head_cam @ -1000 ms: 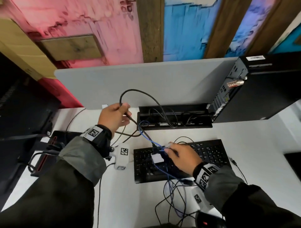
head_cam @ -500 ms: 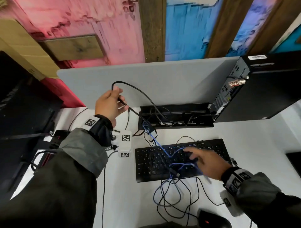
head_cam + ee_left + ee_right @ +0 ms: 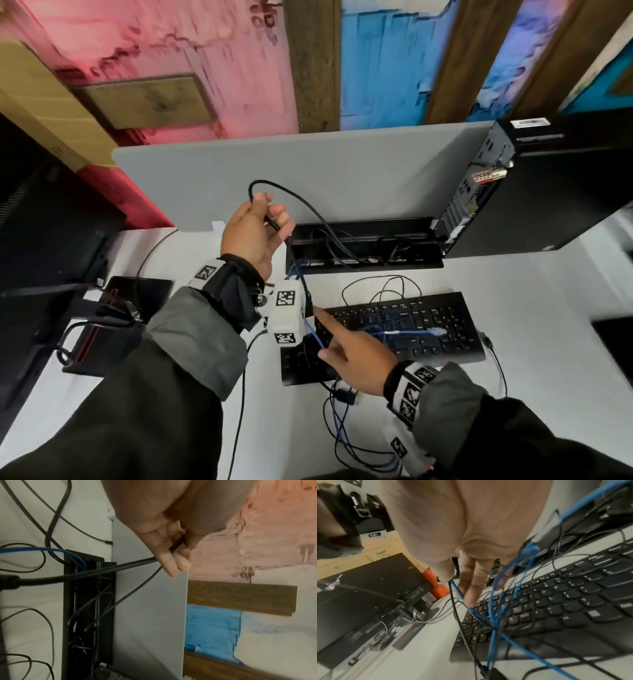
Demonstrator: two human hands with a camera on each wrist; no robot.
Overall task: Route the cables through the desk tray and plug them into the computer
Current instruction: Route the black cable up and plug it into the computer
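My left hand point(image 3: 270, 212) is raised left of the black desk tray point(image 3: 376, 271) and grips a black cable point(image 3: 308, 205). The cable loops up over the hand and drops into the tray. The left wrist view shows my fingers point(image 3: 171, 561) curled round this cable point(image 3: 102, 570). My right hand point(image 3: 320, 334) reaches over the keyboard's point(image 3: 445, 346) left end with straight fingers. A blue cable point(image 3: 411, 332) crosses between its thumb and forefinger, and its plug lies on the keys. The computer tower point(image 3: 548, 192) stands at the tray's right end, rear ports facing the tray.
A grey partition point(image 3: 325, 164) stands right behind the tray. A monitor point(image 3: 41, 222) and a black dock point(image 3: 102, 329) are at the left. Loose black and blue cables point(image 3: 349, 442) tangle on the desk in front of the keyboard.
My left hand has lifted the black cable higher. My right hand let go of the blue plug, swung right, then came back to the keyboard's left end.
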